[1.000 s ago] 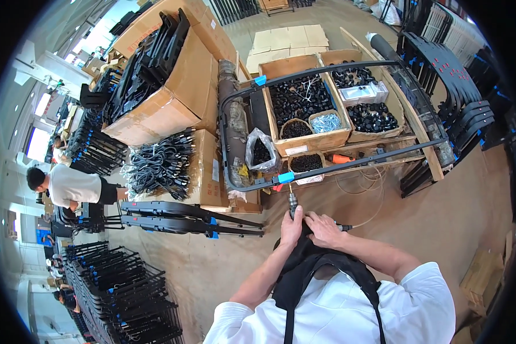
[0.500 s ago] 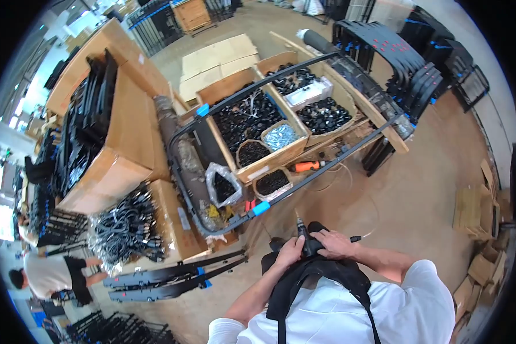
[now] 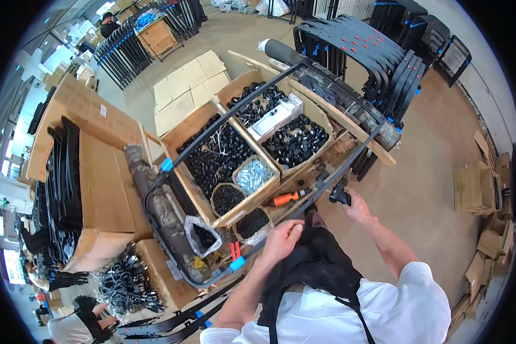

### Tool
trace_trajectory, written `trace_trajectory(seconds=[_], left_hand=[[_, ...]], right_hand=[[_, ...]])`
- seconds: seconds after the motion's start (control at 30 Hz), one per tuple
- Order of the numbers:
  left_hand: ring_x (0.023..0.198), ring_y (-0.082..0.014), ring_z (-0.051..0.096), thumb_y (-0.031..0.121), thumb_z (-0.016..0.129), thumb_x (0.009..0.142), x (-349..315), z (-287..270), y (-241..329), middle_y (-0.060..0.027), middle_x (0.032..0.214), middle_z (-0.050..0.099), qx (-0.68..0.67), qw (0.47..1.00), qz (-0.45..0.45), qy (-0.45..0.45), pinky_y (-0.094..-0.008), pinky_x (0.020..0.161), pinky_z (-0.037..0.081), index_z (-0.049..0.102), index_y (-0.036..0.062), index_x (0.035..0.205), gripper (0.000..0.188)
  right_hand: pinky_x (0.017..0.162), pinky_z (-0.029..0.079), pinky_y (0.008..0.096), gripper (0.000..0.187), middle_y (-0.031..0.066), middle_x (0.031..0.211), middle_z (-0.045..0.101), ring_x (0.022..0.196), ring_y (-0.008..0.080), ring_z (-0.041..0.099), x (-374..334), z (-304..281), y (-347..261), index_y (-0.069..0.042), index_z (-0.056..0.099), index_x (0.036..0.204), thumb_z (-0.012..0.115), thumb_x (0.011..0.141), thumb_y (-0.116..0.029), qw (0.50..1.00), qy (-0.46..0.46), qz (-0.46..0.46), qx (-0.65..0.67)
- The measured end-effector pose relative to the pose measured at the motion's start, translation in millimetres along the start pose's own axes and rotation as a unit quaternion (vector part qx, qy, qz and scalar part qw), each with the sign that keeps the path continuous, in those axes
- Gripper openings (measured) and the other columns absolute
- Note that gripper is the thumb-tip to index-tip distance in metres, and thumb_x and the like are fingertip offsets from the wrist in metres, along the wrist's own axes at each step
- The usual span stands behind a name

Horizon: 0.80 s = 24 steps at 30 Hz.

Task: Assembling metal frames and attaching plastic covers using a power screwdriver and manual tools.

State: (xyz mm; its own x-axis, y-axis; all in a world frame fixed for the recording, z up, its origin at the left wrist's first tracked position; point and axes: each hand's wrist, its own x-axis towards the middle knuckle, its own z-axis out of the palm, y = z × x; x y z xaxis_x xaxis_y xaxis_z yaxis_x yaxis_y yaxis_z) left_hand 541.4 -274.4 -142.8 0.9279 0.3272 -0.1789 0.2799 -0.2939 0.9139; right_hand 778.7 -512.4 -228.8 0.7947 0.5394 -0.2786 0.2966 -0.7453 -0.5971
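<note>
My right hand (image 3: 358,207) is closed round a black power drill (image 3: 340,192), held beside the near bar of the black metal frame. My left hand (image 3: 282,239) is closed with its fingers curled, close to the same bar; what it holds, if anything, is hidden. The black tubular frame (image 3: 318,189) lies across the wooden parts bins, with blue pieces (image 3: 237,264) on its corners. Just beyond my left hand sits a small box of black screws (image 3: 252,222). An orange and black tool (image 3: 285,198) lies between the bins and the bar.
Wooden bins (image 3: 235,217) hold black plastic parts, silver screws (image 3: 252,175) and a white box (image 3: 275,117). At the left stand a large cardboard carton (image 3: 112,189) and bundled cables (image 3: 129,284). Stacked black frames (image 3: 350,43) stand at the far right; cartons (image 3: 473,189) line the right side.
My hands have parted from in front of my body. The right has carried the drill forward and right; the left has moved forward to the frame. The view has shifted, bringing the bins closer.
</note>
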Motion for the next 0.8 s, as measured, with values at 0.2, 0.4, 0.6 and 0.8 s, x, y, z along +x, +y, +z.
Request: trace_trajectory(seconds=[0.2, 0.4, 0.6, 0.8], left_hand=[[0.101, -0.036, 0.07, 0.022, 0.061, 0.103, 165, -7, 15, -0.0179, 0.106, 0.073, 0.093, 0.991, -0.013, 0.091, -0.0458, 0.09, 0.054, 0.074, 0.0074, 0.113, 0.022], [0.107, -0.0375, 0.066, 0.018, 0.066, 0.097, 323, -5, -46, -0.0166, 0.109, 0.069, 0.353, 0.928, -0.048, 0.106, -0.0492, 0.092, 0.054, 0.075, 0.0123, 0.115, 0.021], [0.112, -0.0359, 0.063, 0.023, 0.074, 0.091, 378, 7, -88, -0.0148, 0.116, 0.067, 0.396, 0.908, -0.137, -0.001, -0.0474, 0.097, 0.053, 0.071, 0.0125, 0.109, 0.021], [0.114, -0.0376, 0.062, 0.016, 0.073, 0.09, 369, -1, -98, -0.0164, 0.116, 0.064, 0.369, 0.924, -0.09, -0.041, -0.0487, 0.097, 0.053, 0.067, 0.0112, 0.107, 0.019]], right_hand=[[0.098, 0.056, 0.0503, 0.07, 0.0288, 0.125, 0.061, 0.112, 0.0464, 0.065, 141, -9, 49, -0.01, 0.045, 0.152, 0.07, 0.086, -0.01, 0.99, -0.014, 0.017, -0.139], [0.101, 0.055, 0.0502, 0.07, 0.0314, 0.127, 0.058, 0.117, 0.0483, 0.063, 224, -8, 54, -0.009, 0.045, 0.152, 0.064, 0.085, -0.008, 0.982, -0.036, 0.054, -0.177], [0.105, 0.053, 0.0502, 0.055, 0.0255, 0.141, 0.056, 0.128, 0.0431, 0.059, 206, -32, 77, -0.003, 0.052, 0.143, 0.061, 0.089, -0.01, 0.977, -0.068, -0.023, -0.2], [0.087, 0.055, 0.0516, 0.025, 0.0251, 0.111, 0.07, 0.104, 0.04, 0.068, 171, -157, -19, -0.001, 0.07, 0.108, 0.057, 0.099, -0.02, 0.889, -0.436, -0.095, -0.098]])
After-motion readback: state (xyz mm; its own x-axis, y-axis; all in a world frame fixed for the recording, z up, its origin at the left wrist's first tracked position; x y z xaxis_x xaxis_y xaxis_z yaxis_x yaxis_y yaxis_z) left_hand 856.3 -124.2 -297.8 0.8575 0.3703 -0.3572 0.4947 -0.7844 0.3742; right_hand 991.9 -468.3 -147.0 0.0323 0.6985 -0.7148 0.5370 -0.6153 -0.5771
